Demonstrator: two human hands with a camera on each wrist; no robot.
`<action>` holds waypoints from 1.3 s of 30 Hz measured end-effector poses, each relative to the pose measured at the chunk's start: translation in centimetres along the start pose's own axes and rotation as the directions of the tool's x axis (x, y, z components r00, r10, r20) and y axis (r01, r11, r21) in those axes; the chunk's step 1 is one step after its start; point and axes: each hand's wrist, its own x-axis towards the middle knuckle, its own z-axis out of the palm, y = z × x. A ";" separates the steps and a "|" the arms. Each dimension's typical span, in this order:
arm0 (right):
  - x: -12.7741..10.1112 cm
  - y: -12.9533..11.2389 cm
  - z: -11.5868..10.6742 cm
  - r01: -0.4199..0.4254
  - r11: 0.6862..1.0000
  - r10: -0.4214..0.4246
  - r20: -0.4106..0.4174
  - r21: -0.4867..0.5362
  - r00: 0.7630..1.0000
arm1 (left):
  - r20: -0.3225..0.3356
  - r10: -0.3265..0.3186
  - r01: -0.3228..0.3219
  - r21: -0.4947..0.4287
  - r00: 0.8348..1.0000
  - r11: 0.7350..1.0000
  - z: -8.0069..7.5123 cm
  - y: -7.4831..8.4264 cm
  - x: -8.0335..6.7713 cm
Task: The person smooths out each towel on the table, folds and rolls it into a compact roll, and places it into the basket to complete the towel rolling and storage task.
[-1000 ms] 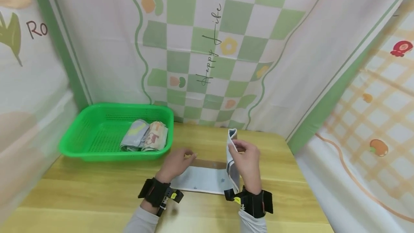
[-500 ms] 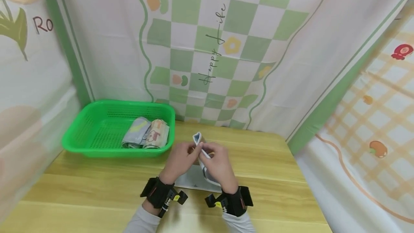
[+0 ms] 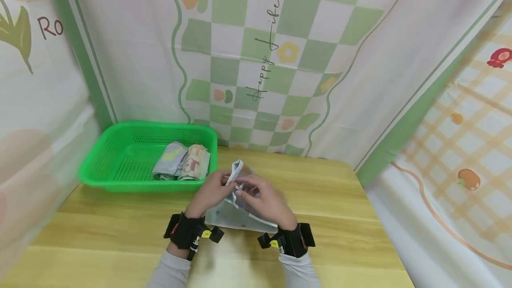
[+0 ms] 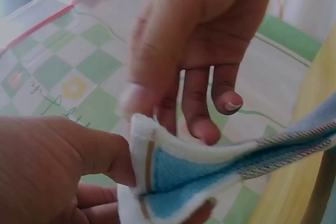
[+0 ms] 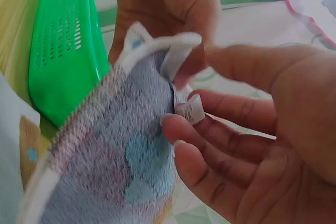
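A small grey-blue towel (image 3: 236, 218) with a white edge lies partly flat on the table, its other part folded up between the hands. My left hand (image 3: 211, 194) pinches the raised folded end, thumb on the white edge, as the left wrist view shows around the towel (image 4: 184, 174). My right hand (image 3: 264, 201) is beside the same end, its fingers loosely bent. In the right wrist view its fingertips are at a small white label (image 5: 190, 109) on the towel's edge, with thumb and fingers apart.
A green plastic basket (image 3: 96, 163) stands at the back left. Inside it lie a grey folded towel (image 3: 170, 161) and a beige folded towel (image 3: 194, 163). Patterned curtains (image 3: 344, 114) surround the wooden table (image 3: 332, 243) at the back and sides.
The right hand has brought the raised towel end leftward to the left hand. The left hand now holds it, and the right hand's fingers have loosened from the towel.
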 end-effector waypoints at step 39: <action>-1.8 7.0 0.4 -0.370 0.842 0.422 0.054 -0.394 0.905 | -0.105 -0.057 0.107 0.560 0.993 0.822 4.5 -2.2 -3.4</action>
